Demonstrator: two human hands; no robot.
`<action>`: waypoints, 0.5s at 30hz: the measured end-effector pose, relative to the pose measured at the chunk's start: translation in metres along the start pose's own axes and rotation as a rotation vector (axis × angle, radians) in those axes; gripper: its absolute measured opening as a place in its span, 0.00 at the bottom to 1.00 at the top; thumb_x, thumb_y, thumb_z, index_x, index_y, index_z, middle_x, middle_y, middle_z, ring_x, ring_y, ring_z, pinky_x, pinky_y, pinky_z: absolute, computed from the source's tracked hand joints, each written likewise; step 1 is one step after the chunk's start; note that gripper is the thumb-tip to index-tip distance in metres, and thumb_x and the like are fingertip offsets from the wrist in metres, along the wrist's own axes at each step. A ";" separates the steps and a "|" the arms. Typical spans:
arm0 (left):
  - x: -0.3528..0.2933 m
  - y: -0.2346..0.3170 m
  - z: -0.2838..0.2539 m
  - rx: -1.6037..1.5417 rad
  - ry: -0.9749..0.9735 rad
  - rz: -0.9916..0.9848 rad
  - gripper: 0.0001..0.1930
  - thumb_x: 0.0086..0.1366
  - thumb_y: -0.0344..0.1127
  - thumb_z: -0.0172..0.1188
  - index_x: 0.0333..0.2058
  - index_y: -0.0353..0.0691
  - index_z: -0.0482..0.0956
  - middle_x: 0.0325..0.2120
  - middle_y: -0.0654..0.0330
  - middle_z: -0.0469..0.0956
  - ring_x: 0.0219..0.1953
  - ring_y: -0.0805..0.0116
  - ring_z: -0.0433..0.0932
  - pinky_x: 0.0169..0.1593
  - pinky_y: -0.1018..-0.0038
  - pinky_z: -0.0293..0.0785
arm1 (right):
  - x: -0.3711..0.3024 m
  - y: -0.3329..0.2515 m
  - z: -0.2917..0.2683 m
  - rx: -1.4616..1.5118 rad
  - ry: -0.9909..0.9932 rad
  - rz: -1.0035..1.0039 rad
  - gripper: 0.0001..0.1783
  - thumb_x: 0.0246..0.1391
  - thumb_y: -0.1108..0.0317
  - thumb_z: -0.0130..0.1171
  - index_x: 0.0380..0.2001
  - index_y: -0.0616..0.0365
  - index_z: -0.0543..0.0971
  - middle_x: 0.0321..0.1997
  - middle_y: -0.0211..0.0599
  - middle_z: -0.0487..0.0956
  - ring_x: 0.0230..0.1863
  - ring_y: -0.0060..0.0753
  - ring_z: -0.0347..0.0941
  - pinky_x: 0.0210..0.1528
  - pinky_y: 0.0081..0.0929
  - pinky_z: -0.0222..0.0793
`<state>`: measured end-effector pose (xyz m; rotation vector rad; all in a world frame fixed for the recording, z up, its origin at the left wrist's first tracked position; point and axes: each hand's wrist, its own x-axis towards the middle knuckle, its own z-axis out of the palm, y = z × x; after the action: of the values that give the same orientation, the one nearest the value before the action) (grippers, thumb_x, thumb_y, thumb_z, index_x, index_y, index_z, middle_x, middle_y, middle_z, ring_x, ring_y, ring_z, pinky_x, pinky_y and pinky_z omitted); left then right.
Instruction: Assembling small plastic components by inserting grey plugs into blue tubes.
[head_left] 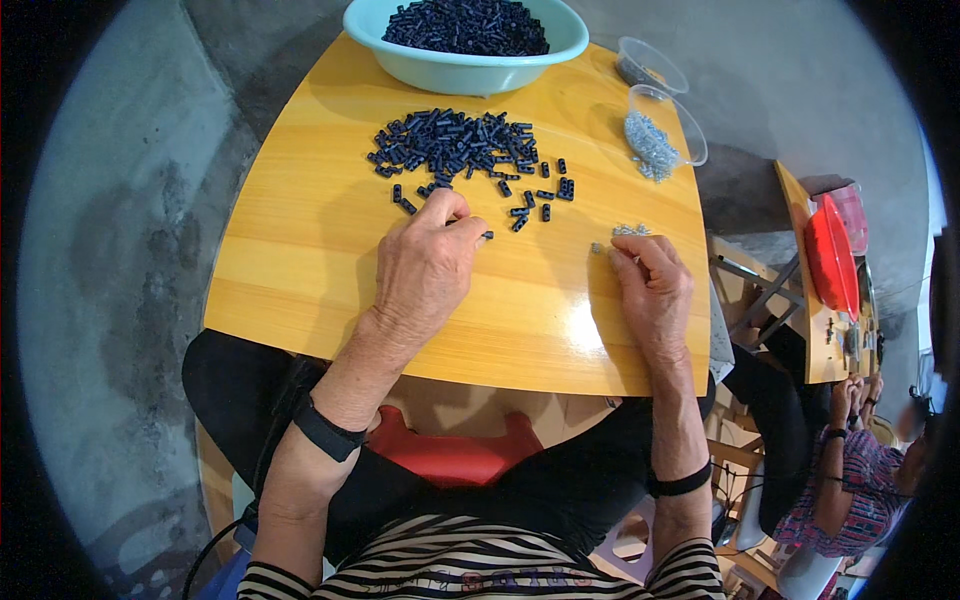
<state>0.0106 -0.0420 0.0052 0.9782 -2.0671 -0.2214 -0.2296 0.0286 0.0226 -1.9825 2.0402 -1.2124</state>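
Apparently, black piece (488, 235) in left hand (424, 262).

Looked fairly bright over the yellow desk (300, 230), and burned out to a white glare patch on its front right part, just left of the right grip (655, 290). Fell into soft shadow on the left side of that grip and of the left grip (425, 260); seemed lit from the right. Read cooler and dimmer on the grey wall (110, 300). Sank almost to black in the trousers (240, 390). Came out reasonably sharp around the small dark pieces (450, 140). Bent straight edges into curves, softened toward the right rim around the seated person (850, 500), and darkened to black at the corners.
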 end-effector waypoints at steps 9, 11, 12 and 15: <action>0.000 0.005 -0.001 0.002 -0.040 -0.058 0.07 0.50 0.25 0.64 0.30 0.37 0.80 0.29 0.58 0.75 0.29 0.60 0.78 0.31 0.69 0.75 | 0.009 -0.007 0.012 -0.203 -0.038 -0.178 0.03 0.43 0.75 0.62 0.24 0.59 0.77 0.26 0.40 0.75 0.32 0.43 0.73 0.34 0.33 0.69; 0.002 0.008 -0.001 -0.006 -0.013 -0.069 0.08 0.50 0.25 0.64 0.31 0.38 0.80 0.29 0.58 0.75 0.29 0.60 0.78 0.31 0.69 0.75 | 0.008 -0.008 0.013 -0.189 -0.027 -0.185 0.03 0.43 0.75 0.61 0.24 0.59 0.77 0.26 0.40 0.75 0.31 0.43 0.73 0.33 0.33 0.69; 0.002 0.010 -0.003 -0.001 -0.012 -0.072 0.08 0.50 0.25 0.64 0.31 0.38 0.80 0.29 0.58 0.75 0.29 0.60 0.78 0.31 0.69 0.75 | 0.006 -0.009 0.013 -0.172 -0.016 -0.191 0.03 0.43 0.76 0.61 0.24 0.59 0.77 0.26 0.40 0.75 0.31 0.42 0.73 0.33 0.33 0.70; -0.001 0.021 -0.004 -0.033 0.026 -0.058 0.09 0.50 0.26 0.64 0.32 0.39 0.80 0.29 0.58 0.75 0.29 0.60 0.78 0.32 0.69 0.75 | 0.002 -0.020 0.014 -0.069 -0.024 -0.155 0.03 0.43 0.77 0.61 0.24 0.58 0.76 0.26 0.39 0.75 0.30 0.42 0.73 0.32 0.33 0.70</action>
<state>0.0019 -0.0269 0.0168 1.0166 -2.0069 -0.2702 -0.2062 0.0226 0.0253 -2.2123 1.9757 -1.1522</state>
